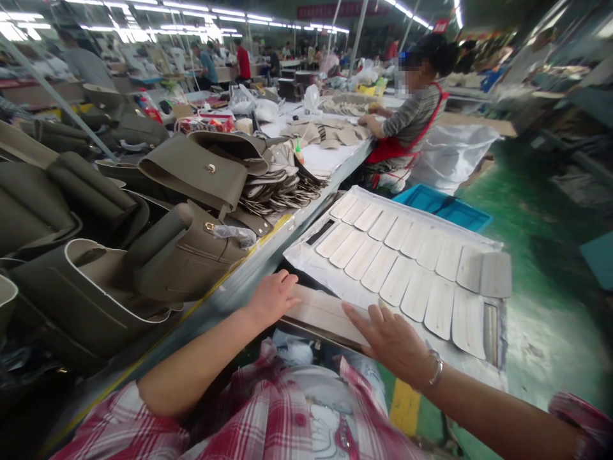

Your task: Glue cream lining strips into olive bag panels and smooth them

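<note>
A long pale strip (pixel 326 313), leather-like with a line along its length, lies across in front of my body. My left hand (pixel 272 300) grips its left end, thumb on top and fingers curled at the far edge. At its right end, my right hand (pixel 393 337) holds it with the thumb along the upper face; the fingers' undersides are hidden. Just beyond the strip is a white-covered board (pixel 306 259) bearing two rows of pale, round-cornered pieces (pixel 393 281) that overlap slightly. A taupe piece (pixel 495 275) sits at the far row's right end.
Taupe bags (pixel 191 255) crowd the worktable (pixel 249 275) at left, beside a stack of flat pieces (pixel 282 182). A small bottle with a green tip (pixel 299 152) stands behind. A co-worker (pixel 407 121) sits at the table's far side. A blue crate (pixel 443 206) is beyond the board.
</note>
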Demonstrator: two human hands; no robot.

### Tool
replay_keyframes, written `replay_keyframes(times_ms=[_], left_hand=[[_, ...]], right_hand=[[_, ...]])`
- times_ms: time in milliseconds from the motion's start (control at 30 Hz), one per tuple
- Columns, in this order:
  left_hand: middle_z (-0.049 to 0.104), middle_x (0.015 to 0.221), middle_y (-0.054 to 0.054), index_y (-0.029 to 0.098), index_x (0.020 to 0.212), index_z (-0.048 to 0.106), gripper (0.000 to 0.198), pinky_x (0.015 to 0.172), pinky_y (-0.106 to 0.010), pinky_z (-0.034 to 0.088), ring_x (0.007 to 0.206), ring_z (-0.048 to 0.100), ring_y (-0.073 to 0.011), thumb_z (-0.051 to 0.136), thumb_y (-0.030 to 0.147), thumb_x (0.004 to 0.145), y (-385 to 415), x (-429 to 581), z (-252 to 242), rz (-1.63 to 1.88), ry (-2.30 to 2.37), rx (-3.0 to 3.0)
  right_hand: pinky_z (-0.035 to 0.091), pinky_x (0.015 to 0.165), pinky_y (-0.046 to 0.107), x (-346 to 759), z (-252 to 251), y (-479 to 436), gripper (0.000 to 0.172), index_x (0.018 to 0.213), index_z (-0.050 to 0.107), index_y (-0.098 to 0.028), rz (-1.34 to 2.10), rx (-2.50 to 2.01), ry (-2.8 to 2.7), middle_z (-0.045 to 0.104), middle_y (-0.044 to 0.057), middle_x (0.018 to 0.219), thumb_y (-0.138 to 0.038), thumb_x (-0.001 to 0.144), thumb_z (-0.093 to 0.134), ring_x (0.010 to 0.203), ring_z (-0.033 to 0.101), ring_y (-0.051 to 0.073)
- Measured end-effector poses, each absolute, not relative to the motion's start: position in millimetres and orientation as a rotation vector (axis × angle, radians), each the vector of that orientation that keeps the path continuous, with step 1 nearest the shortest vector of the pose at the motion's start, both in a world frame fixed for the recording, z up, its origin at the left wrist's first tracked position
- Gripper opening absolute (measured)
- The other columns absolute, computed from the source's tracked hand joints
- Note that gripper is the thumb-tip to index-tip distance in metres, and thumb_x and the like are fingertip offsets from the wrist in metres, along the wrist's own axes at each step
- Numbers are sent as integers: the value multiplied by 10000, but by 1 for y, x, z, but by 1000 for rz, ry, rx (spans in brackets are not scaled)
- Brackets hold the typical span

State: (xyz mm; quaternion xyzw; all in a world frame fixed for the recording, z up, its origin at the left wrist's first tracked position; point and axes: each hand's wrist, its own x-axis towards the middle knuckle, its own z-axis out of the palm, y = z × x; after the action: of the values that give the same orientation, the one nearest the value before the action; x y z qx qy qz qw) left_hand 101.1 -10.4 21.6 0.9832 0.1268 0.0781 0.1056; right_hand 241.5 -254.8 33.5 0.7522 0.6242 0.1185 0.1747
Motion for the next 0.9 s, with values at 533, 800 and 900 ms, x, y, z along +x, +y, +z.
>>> replay_keyframes(times_ms=[533,800,900], left_hand=[[577,894,-70,148,876,590,126,731,-343,413,841,538,-202,474,118,839,-18,108,22,-123,-471,3150],[588,1086,-53,189,1035,614,458,836,-352,451,955,538,-225,571,560,769,-45,126,13,-188,-550,2782],[568,1148,-73,192,1117,582,487,834,-371,457,975,526,-240,601,523,759,-48,119,8,-220,-569,2834]], right_hand=[[408,549,305,250,42,-228,638,1325,414,-230,-73,1984,2020,525,126,959,-524,782,574,711,553,236],[445,752,423,264,44,-232,767,1374,349,-295,-697,2483,1953,513,130,1123,-490,706,669,913,562,295],[459,830,380,285,43,-250,695,1431,168,-254,-1642,3087,1383,590,78,1060,-362,840,518,937,584,210]])
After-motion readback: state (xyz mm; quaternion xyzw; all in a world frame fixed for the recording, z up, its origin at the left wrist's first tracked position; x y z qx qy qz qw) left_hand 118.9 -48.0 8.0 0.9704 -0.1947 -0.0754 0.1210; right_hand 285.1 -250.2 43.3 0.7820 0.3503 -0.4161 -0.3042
